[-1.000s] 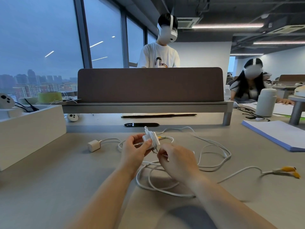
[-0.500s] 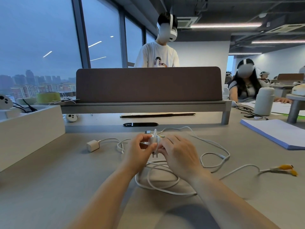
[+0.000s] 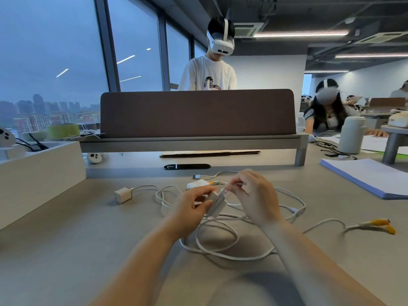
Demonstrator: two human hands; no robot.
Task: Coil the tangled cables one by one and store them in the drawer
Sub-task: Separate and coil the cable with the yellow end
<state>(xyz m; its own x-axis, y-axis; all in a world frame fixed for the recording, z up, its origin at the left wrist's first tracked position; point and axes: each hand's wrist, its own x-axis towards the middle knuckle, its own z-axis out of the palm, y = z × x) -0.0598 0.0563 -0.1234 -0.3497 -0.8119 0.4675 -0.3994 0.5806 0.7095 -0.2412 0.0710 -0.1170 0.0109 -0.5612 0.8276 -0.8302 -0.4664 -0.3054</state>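
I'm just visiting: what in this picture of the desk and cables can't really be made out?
Head view only:
- White adapter: motion-blurred and partly covered by the left hand holding it.
- White cables: where each one runs is hidden under the right hand, which pinches one.
- White box: cut off by the left edge, and its wall hides the inside.
- Yellow plugs: too small for detail.

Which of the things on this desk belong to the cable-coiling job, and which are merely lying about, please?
Job: left hand, white adapter, right hand, tangled white cables, charger cube, yellow plugs.
Lying about: grey flask, paper stack, controller, green tape roll.
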